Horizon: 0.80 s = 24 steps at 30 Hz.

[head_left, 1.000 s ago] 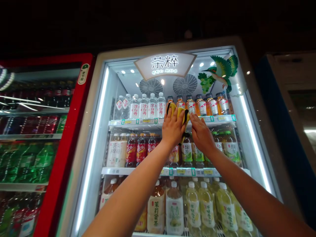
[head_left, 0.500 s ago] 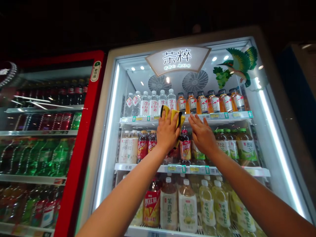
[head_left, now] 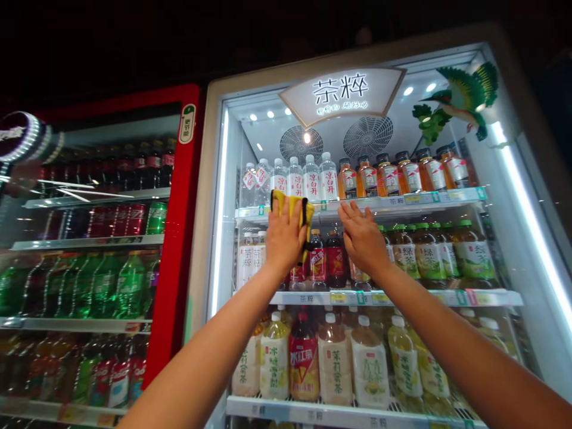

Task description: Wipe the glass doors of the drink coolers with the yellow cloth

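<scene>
My left hand lies with its fingers stretched over a yellow cloth with black edging, pressing it to the glass door of a lit drinks fridge. Part of the cloth sticks out above and to the right of the fingers. To the right, my right hand is open, palm toward the same glass, fingers stretched and holding nothing. Behind the glass, clear water bottles stand above the left hand, and amber bottles above the right.
Shelves of green tea bottles and pale tea bottles fill the fridge. A fan-shaped sign and a bird decal are at the top of the door. A red-framed fridge with sodas stands on the left.
My left hand and the cloth have slid left across the glass, away from my right hand. My right hand has shifted slightly left against the fridge. The view has turned a little left.
</scene>
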Tool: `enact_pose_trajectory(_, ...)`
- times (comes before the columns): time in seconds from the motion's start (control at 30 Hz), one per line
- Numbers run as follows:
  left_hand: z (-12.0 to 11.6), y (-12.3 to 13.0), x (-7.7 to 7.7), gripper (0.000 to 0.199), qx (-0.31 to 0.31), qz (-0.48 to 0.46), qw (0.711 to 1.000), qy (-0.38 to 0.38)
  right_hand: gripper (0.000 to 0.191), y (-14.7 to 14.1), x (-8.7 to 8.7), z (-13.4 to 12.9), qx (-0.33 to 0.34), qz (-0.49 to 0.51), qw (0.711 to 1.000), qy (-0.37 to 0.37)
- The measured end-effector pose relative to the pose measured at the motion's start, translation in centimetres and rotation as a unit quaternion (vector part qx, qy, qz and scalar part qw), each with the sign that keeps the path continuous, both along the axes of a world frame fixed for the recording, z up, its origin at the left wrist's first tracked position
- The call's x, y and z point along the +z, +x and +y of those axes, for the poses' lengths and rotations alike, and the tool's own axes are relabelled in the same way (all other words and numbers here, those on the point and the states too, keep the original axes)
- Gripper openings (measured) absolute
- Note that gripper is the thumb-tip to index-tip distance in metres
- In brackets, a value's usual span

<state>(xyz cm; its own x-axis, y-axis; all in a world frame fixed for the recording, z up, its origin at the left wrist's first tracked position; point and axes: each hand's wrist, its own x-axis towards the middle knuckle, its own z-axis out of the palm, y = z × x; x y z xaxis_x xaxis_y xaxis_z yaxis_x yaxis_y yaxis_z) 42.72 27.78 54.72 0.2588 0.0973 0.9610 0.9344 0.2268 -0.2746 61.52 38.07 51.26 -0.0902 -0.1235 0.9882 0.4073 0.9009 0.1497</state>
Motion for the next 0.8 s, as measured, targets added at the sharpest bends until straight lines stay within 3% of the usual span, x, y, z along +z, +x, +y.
enact_pose_trajectory(0.07, 0.3, 0.6, -0.7, 0.057, 0.008, 0.02, 1.0, -0.017, 0.06, -1.1, 0.2, -0.7, -0.003, -0.002, 1.0, 0.002)
enact_pose_trajectory(0.1, 0.5, 0.9, -0.3, 0.057, 0.01, 0.026, 0.999, -0.023, 0.061, -1.6, 0.4, -1.1, -0.002, -0.002, 1.0, 0.004)
enact_pose_trajectory(0.2, 0.3, 0.3, 3.1, 0.055, 0.008, 0.029, 0.999, -0.026, 0.062, -2.7, 1.3, -2.0, 0.006, 0.006, 1.0, 0.011)
enact_pose_trajectory(0.27, -0.4, -1.3, 5.8, 0.054, 0.005, 0.009, 1.0, -0.014, 0.062, -3.2, 1.8, -2.3, 0.01, 0.011, 1.0, 0.014)
enact_pose_trajectory(0.33, -1.3, -3.3, 7.4, 0.054, 0.0, -0.025, 1.0, 0.012, 0.062, -3.4, 1.9, -2.3, 0.011, 0.012, 1.0, 0.017)
enact_pose_trajectory(0.4, -2.2, -5.2, 7.2, 0.053, -0.006, -0.06, 0.997, 0.045, 0.06, -3.4, 1.6, -2.1, 0.004, 0.006, 1.0, 0.02)
enact_pose_trajectory(0.47, -2.7, -6.2, 5.2, 0.054, -0.01, -0.083, 0.994, 0.076, 0.058, -3.4, 1.1, -1.8, -0.01, -0.003, 1.0, 0.027)
enact_pose_trajectory(0.57, -2.5, -5.6, 1.4, 0.056, -0.005, -0.077, 0.994, 0.081, 0.055, -3.5, 0.5, -1.6, -0.03, -0.015, 0.999, 0.042)
enact_pose_trajectory(0.63, -2.0, -4.4, 0.2, 0.056, 0.001, -0.058, 0.997, 0.055, 0.053, -3.8, 0.8, -1.7, -0.038, -0.019, 0.998, 0.053)
enact_pose_trajectory(0.7, -1.7, -3.5, 0.8, 0.055, 0.003, -0.048, 0.998, 0.033, 0.052, -4.1, 1.4, -1.9, -0.041, -0.024, 0.997, 0.065)
enact_pose_trajectory(0.8, -2.4, -3.8, 4.0, 0.054, 0.008, -0.061, 0.998, 0.018, 0.053, -4.8, 2.5, -2.1, -0.032, -0.025, 0.996, 0.083)
